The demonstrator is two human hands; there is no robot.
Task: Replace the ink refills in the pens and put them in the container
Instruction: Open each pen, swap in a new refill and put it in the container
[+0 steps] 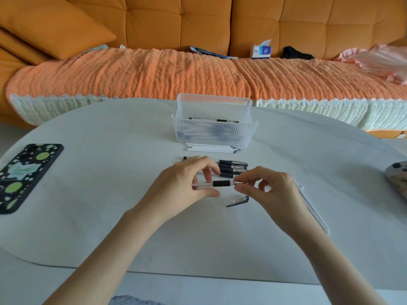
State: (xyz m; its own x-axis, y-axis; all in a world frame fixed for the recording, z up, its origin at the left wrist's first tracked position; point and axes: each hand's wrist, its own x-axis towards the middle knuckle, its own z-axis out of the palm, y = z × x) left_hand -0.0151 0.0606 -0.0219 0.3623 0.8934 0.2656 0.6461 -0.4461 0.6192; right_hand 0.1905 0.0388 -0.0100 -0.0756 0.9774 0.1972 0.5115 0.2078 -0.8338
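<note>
A clear pen (221, 183) with a black grip band is held level above the white table. My left hand (187, 186) pinches its clear barrel, and my right hand (266, 190) pinches its tip end. The pen's cap (239, 200) lies on the table just below. Behind my hands lies a row of several more pens (233, 167). Further back, several white refills (211, 148) lie in front of the clear ribbed container (214, 130), which holds several pens.
A phone (24, 177) in a dark spotted case lies at the left. More white refills (312, 208) lie right of my right hand. A patterned object (397, 175) sits at the right edge. An orange sofa with a tissue box (261, 50) stands behind the table.
</note>
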